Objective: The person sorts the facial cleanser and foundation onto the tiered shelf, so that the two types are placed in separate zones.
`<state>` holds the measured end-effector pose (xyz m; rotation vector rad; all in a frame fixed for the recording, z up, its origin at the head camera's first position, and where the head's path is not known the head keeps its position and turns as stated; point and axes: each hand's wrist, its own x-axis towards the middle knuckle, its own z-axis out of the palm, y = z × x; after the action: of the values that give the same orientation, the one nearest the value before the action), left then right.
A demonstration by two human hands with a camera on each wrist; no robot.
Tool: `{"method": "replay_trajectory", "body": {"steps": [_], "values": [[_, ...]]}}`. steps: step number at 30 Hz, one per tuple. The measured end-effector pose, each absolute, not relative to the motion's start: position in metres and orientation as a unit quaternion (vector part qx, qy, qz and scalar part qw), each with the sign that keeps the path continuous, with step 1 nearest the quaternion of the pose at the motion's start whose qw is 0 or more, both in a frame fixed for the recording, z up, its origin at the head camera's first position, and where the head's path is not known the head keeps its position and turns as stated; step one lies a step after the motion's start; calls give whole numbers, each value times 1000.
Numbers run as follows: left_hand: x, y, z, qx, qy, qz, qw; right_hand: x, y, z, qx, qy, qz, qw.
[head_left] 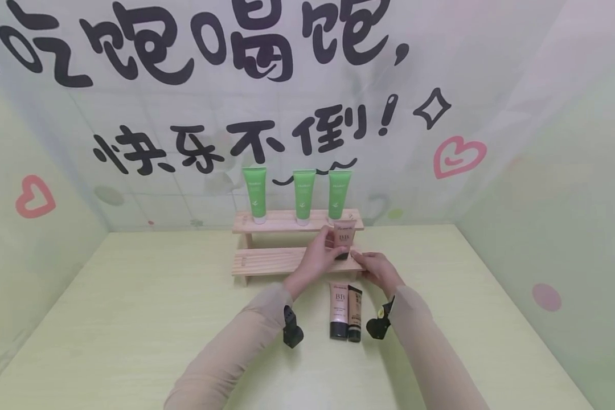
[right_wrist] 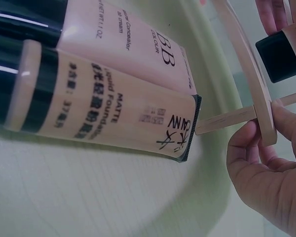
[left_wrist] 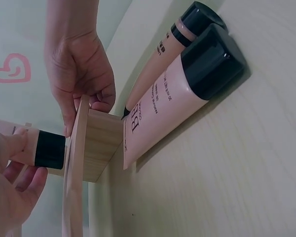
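Note:
My left hand [head_left: 318, 253] holds a pink BB cream tube [head_left: 345, 233] upright, black cap [left_wrist: 50, 149] down, over the right end of the lower shelf [head_left: 271, 261] of a two-step wooden rack. In the left wrist view the cap's end is right at the board. With thumb and fingers, my right hand [head_left: 381, 269] pinches the right end of that same shelf, as the right wrist view shows. In front of the rack, a second pink BB cream tube [head_left: 339, 307] and a narrower liquid foundation tube [right_wrist: 123, 103] lie side by side on the table.
Three green tubes [head_left: 303, 196] stand cap-down along the rack's upper shelf [head_left: 282, 224]. The rack is near the back of the pale table [head_left: 148, 319], before a printed wall sheet [head_left: 210, 114]. Side walls rise left and right.

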<state>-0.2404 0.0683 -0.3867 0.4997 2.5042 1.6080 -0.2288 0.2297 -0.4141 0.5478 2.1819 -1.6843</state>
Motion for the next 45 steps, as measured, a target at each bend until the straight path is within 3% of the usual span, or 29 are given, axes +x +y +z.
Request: {"method": "replay_trajectory", "body": {"steps": [23,45], "values": [[-251,62,-385,210,854,468,89,-226,228,-410,191,760,-599,164],[-233,40,-390,155,857,472,140,-227,230,-412,203,754,-604,160]]}}
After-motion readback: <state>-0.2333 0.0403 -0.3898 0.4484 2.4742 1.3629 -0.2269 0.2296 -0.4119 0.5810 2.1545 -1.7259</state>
